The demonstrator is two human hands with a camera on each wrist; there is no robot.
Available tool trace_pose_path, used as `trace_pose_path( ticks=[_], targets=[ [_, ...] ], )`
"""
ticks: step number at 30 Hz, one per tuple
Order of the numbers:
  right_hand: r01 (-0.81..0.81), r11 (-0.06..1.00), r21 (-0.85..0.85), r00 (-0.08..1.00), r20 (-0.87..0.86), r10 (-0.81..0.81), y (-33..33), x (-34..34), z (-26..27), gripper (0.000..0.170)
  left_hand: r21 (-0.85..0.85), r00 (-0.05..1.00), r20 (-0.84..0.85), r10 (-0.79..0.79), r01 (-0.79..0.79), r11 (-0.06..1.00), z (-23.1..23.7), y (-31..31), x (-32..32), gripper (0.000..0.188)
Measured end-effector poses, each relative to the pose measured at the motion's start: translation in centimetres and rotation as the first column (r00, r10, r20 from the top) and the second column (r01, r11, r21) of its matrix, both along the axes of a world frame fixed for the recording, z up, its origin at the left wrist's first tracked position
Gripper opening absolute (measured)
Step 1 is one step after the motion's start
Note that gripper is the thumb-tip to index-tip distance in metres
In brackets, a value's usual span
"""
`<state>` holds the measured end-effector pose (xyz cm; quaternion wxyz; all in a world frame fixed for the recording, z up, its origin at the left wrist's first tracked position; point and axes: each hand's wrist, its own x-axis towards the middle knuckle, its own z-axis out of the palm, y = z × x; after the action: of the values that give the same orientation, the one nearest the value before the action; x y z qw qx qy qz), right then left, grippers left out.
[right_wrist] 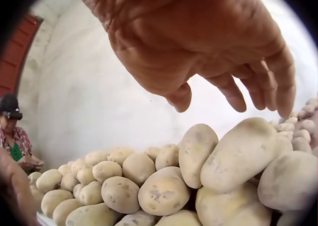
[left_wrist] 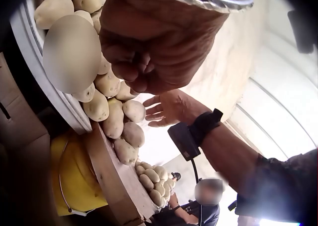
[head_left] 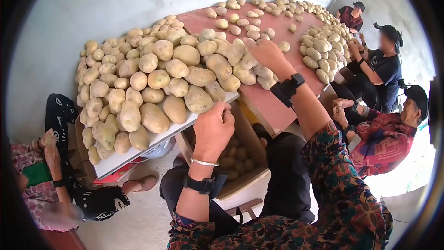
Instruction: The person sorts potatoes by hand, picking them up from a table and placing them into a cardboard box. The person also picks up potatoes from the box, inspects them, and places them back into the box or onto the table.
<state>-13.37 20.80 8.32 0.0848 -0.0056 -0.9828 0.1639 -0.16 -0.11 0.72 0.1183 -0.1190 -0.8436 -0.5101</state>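
Observation:
A large heap of potatoes (head_left: pixel 152 81) covers the table in front of me. My left hand (head_left: pixel 212 132) is at the near edge of the heap, its fingers curled into the palm. In the left wrist view the left hand (left_wrist: pixel 159 42) shows no potato in its grip. Farther right, my right hand (head_left: pixel 268 55) reaches over the heap's right end. The right wrist view has the right hand (right_wrist: pixel 198 42) with fingers spread and pointing down, just above a long pale potato (right_wrist: pixel 241 154), a gap between them.
A white table edge (head_left: pixel 152 147) runs along the heap's front. Beyond it lies a reddish tabletop (head_left: pixel 199 18) with scattered potatoes and a second pile (head_left: pixel 323 48). Below stands a box (head_left: pixel 261 155) holding potatoes, and a yellow bucket (left_wrist: pixel 74 179). People sit at left and right.

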Motion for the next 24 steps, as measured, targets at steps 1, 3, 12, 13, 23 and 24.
trace_pose_path(
  ticks=[1,3,12,13,23,24],
  targets=[
    [-0.002,1.0,0.005,1.0,0.003,0.002,0.0,0.3,0.2,0.054,0.005,1.0,0.003,0.002,-0.002,1.0,0.1,-0.2,0.0,0.01],
    [-0.009,0.97,-0.242,0.993,0.115,0.038,-0.2,1.3,0.7,0.061,0.011,1.0,0.004,0.006,-0.006,1.0,0.2,-0.4,0.1,0.01],
    [0.227,0.973,-0.035,0.969,-0.089,-0.229,-4.6,-0.2,-2.5,0.06,-0.002,0.996,-0.094,-0.011,0.011,1.0,-0.7,0.9,-0.1,0.01],
    [0.227,0.973,-0.036,0.969,-0.09,-0.229,-4.4,-0.2,-2.7,0.06,-0.002,0.995,-0.095,-0.011,0.011,1.0,-0.9,1.0,-0.2,0.01],
    [-0.016,0.961,-0.276,0.998,-0.068,-0.003,-2.2,0.5,-1.3,0.046,0.448,0.962,0.245,-0.119,-0.003,0.894,-0.6,1.2,-1.4,0.018],
    [-0.082,0.938,-0.336,0.995,-0.075,0.06,-2.3,1.3,-0.4,0.044,0.599,0.908,0.358,-0.218,-0.045,0.799,0.0,1.0,-1.5,0.027]
  ],
)
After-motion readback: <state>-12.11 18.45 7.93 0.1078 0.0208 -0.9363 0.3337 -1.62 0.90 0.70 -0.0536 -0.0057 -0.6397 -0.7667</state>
